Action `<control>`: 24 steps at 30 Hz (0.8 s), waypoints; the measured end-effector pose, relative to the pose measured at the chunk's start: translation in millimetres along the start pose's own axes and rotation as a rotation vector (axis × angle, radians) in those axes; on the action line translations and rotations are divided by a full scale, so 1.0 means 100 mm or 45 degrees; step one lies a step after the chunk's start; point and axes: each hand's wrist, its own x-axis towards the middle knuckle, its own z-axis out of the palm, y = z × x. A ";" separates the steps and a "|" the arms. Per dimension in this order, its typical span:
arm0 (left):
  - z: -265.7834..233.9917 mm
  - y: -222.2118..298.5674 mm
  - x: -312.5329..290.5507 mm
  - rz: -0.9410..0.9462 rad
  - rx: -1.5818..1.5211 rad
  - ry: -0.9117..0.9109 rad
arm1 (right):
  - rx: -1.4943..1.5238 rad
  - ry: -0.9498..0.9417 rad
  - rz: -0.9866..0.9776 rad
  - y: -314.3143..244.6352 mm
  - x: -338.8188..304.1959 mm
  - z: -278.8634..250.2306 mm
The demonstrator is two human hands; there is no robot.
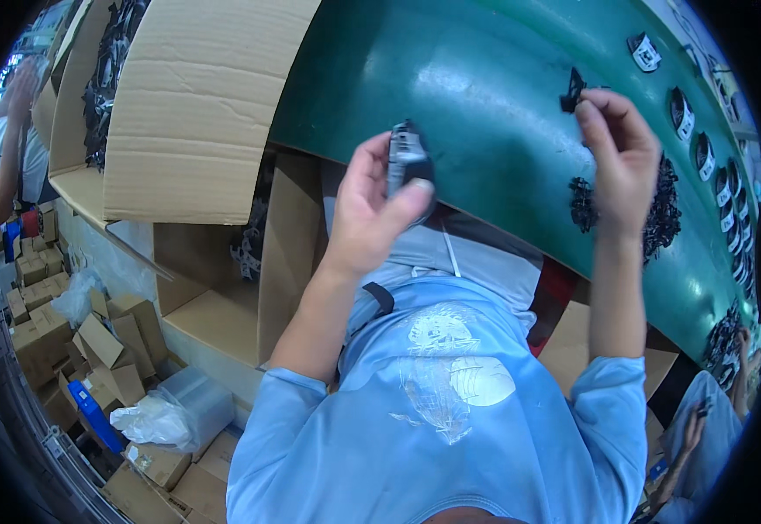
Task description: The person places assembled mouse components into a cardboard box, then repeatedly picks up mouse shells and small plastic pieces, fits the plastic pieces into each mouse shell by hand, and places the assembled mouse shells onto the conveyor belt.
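Observation:
My left hand (370, 199) is closed around a black, computer-mouse-shaped plastic housing (409, 162) with a pale grey inner part, over the near edge of the green table (477, 113). The thumb presses on its lower end. Further right, my right hand (618, 148) pinches a small black plastic part (573, 90) between thumb and fingertips. Below that hand and forearm lies a pile of small black plastic parts (662, 214), partly hidden by the arm. A smaller clump of such parts (582, 205) sits just left of the forearm.
Similar black-and-white housings (682, 113) stand in a line along the table's far right side. A cardboard box (197, 105) with black parts stands at left, above another open box (214, 306). Cartons (118, 345) crowd the floor. Other people are at far left (0, 166) and lower right (699, 437).

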 end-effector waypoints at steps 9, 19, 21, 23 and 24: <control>0.49 -0.10 0.09 0.273 0.302 0.075 | 0.790 0.313 0.128 0.06 -0.70 1.15; 0.39 -0.21 0.10 -0.177 -1.122 -0.295 | 0.676 0.109 0.054 -0.14 -0.50 0.79; 0.35 -0.18 0.09 -0.108 -1.026 -0.331 | 0.578 0.027 0.140 -0.22 -0.55 0.73; 0.30 -0.16 0.08 -0.073 -1.026 -0.152 | 0.328 -0.102 -0.090 -0.12 -0.47 0.59; 0.26 -0.16 0.07 -0.072 -1.027 -0.149 | 0.049 -0.225 -0.330 -0.11 -0.44 0.51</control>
